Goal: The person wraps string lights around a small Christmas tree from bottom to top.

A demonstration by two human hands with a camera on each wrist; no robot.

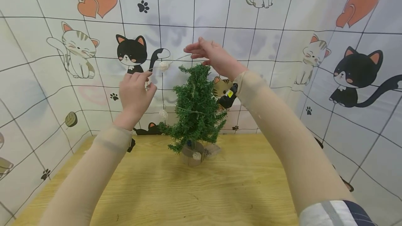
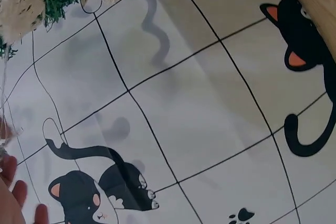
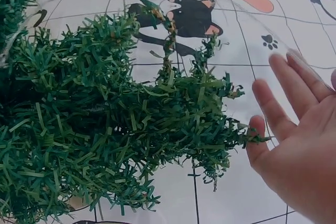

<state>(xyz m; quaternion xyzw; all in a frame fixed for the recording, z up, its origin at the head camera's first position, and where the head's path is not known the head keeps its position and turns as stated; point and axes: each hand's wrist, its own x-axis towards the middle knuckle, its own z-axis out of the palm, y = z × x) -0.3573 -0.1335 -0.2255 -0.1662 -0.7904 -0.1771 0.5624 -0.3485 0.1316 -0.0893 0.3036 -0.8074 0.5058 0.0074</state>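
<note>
A small green artificial Christmas tree stands upright on the table. My left hand, left of its upper part, pinches a thin string with white woven balls. One woven ball hangs on the stretch between my hands, and another woven ball sits lower by the left branches. My right hand is just over the treetop, fingers extended, with the string running along the index finger to the thumb. In the right wrist view the tree's tip reaches the little finger.
The tree's round base rests on the wooden table. A woven ball lies against the base, and a small clear piece is beside it. Behind hangs a white gridded cloth printed with cats and hearts.
</note>
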